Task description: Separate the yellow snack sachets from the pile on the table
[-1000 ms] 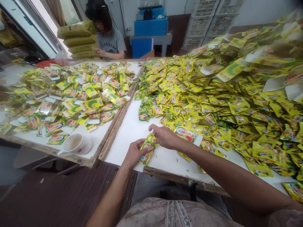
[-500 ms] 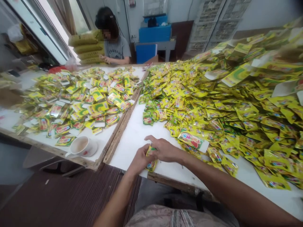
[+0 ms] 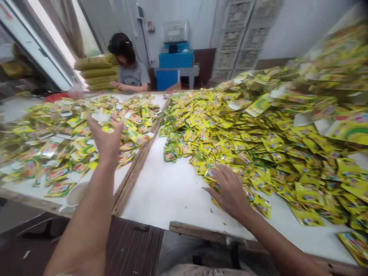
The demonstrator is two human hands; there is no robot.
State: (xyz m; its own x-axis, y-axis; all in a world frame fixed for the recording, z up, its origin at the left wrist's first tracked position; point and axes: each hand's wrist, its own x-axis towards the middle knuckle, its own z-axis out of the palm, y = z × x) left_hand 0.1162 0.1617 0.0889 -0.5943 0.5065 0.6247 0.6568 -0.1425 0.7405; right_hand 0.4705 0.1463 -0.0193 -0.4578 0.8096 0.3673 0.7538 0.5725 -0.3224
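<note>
My left hand (image 3: 106,140) reaches over the left heap of yellow-and-green packets (image 3: 83,147), thumb and fingers spread apart. Beyond its fingertips is a blurred pale shape among the packets; I cannot make out whether it is airborne. On the other side, my right hand (image 3: 231,189) lies at the near edge of the big heap of small yellow sachets (image 3: 230,134). Its fingers stretch over the sachets with the thumb held apart, and they partly cover a packet (image 3: 212,173) beneath them. No grip on it shows.
A white cup (image 3: 75,194) stands at the left table's front edge, partly behind my left forearm. A wooden strip (image 3: 138,168) divides the two white tabletops. Across the table sits a person (image 3: 132,73) beside stacked sacks (image 3: 99,73). Blue boxes (image 3: 176,60) stand behind.
Both hands were together around a packet near the front edge. My left hand has moved left and forward and opened; my right has moved right onto the sachets. The view has shifted.
</note>
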